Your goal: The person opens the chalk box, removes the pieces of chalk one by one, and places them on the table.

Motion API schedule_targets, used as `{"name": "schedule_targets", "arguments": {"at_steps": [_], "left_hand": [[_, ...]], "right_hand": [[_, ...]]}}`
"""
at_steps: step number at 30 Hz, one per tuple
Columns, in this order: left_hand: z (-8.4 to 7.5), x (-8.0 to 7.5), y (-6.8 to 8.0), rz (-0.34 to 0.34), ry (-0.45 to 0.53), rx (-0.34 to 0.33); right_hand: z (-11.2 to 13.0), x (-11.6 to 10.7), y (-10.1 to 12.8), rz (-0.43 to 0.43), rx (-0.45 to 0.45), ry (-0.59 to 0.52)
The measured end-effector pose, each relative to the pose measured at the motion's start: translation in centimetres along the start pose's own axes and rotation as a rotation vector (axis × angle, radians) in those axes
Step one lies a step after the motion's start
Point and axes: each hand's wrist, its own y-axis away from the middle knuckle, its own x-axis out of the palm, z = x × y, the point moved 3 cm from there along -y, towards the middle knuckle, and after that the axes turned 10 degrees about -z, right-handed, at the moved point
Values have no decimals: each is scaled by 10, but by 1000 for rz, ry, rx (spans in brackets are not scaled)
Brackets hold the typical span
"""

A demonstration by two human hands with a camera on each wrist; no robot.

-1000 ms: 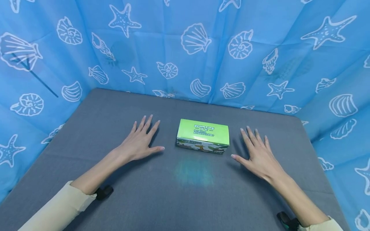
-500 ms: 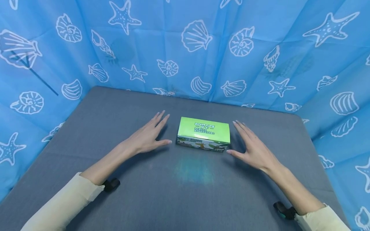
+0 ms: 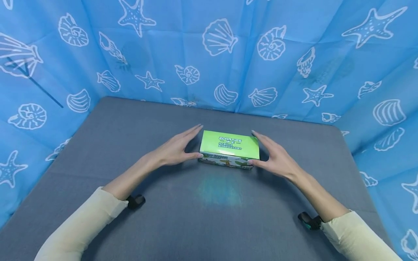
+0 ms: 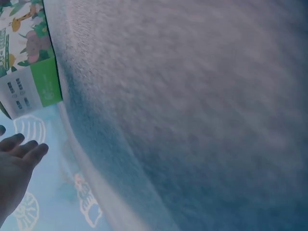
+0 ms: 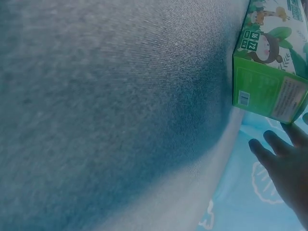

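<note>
A green-topped cardboard box (image 3: 228, 145) with cartoon animals on its front lies on the grey table in the head view. My left hand (image 3: 177, 146) is at its left end, thumb and fingers spread apart. At the right end is my right hand (image 3: 277, 156), its thumb overlapping the box's front corner in view. Whether either hand touches the box I cannot tell. In the left wrist view, the left fingers (image 4: 29, 151) show beside the box's end (image 4: 31, 91). Fingers of the right hand (image 5: 284, 154) appear close to the box's green end (image 5: 260, 91) in the right wrist view.
A grey cloth covers the table (image 3: 209, 217). Behind it and along both sides hangs a blue curtain (image 3: 183, 43) with white shells and starfish. Dark devices sit at the left wrist (image 3: 136, 201) and right wrist (image 3: 309, 221).
Both hands have moved inward from the two sides to the ends of the box. Their thumbs are now close to it. The box has stayed in place.
</note>
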Motion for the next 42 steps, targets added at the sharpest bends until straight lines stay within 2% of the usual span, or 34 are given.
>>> {"name": "schedule_targets", "arguments": {"at_steps": [7,17,25,32,42], "left_hand": [[-4,4,-10,-7,75,-13],[0,8,-17,-25,183,-55],[1,9,-17,-39,233,-82],[-2,9,-18,-40,250,-72],[1,8,-18,-50,239,-57]], "right_hand": [[-2,3,-6,-4,26,-17],[0,5,-11,-13,16,-31],[-2,2,-13,-56,-55,40],[-3,-2,-13,-92,-186,98],[-5,-7,-19,-82,-254,58]]}}
